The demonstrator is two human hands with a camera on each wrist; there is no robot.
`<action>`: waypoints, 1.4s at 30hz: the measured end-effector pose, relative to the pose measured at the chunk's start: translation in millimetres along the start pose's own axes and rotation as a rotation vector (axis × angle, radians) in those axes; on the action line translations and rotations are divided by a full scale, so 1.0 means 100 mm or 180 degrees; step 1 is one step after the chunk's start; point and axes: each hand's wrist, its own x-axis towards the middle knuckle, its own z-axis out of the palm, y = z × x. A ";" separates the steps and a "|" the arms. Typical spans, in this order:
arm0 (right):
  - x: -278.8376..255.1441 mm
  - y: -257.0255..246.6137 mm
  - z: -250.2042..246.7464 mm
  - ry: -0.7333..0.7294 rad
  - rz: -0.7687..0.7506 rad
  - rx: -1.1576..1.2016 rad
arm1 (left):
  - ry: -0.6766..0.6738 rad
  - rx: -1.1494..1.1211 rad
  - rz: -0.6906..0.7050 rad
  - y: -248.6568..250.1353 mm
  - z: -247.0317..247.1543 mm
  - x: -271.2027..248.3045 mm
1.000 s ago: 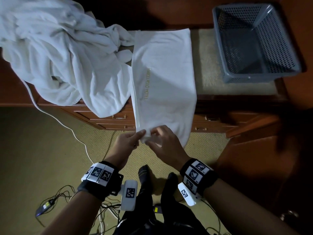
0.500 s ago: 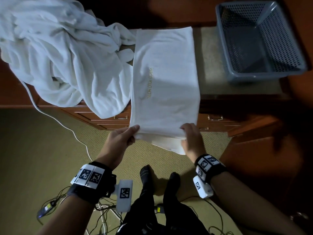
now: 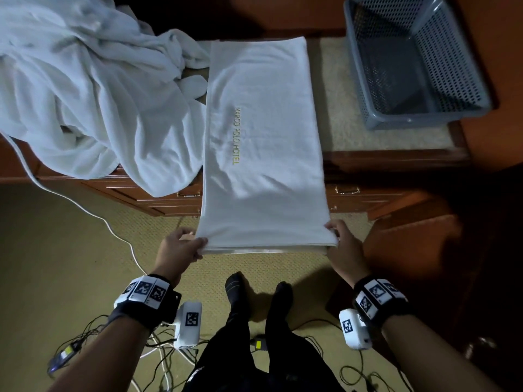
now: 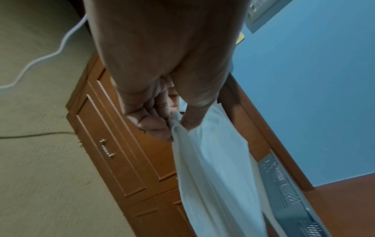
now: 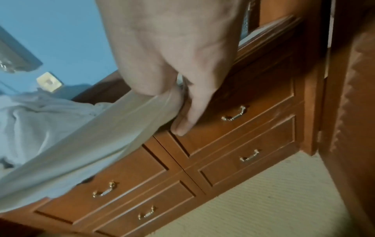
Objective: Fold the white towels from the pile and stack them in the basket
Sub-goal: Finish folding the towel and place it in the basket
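Pinching the towel (image 3: 263,142) at its near corners: left hand (image 3: 181,247), right hand (image 3: 343,247). Basket (image 3: 418,114) beyond the right grip, open carpet below.

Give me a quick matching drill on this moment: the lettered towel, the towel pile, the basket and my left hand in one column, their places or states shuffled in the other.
Things:
1. lettered towel
2. towel pile
3. basket
4. left hand

States:
A. crumpled on the left of the dresser top
B. empty, at the right end of the dresser top
C. pinching the towel's near left corner
D. laid flat, near end hanging past the dresser edge

Pairs: 1-D, 2-A, 3-B, 4-C
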 end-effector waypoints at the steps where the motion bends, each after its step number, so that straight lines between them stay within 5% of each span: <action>1: -0.01 0.05 0.02 -0.0158 0.0055 0.0022 | 0.0011 -0.0024 -0.0146 -0.06 0.01 0.02; 4: 0.03 0.14 0.01 -0.0411 0.0298 0.0633 | -0.0266 -0.0179 -0.0477 -0.17 0.02 0.03; 9: 0.12 0.19 -0.06 -0.0605 0.0941 0.1763 | -0.0305 0.0305 -0.0376 -0.27 0.05 0.15; 13: 0.22 0.42 0.04 -0.0084 0.0971 0.0777 | -0.0395 0.0399 -0.0432 -0.35 0.16 0.29; 17: 0.32 0.61 0.07 -0.0260 0.0772 -0.0304 | -0.0388 0.0805 -0.0391 -0.39 0.27 0.45; 22: 0.47 0.45 -0.04 -0.0284 0.0543 -0.0696 | -0.0309 0.1460 -0.0177 -0.40 0.25 0.61; 33: 1.26 -0.71 -0.34 -0.0055 0.0063 -0.0035 | 0.0064 0.1121 0.0502 0.92 0.23 0.83; 42: 2.66 -1.55 -0.40 0.0117 0.0222 -0.0472 | 0.0346 0.1209 0.0583 2.10 0.41 2.07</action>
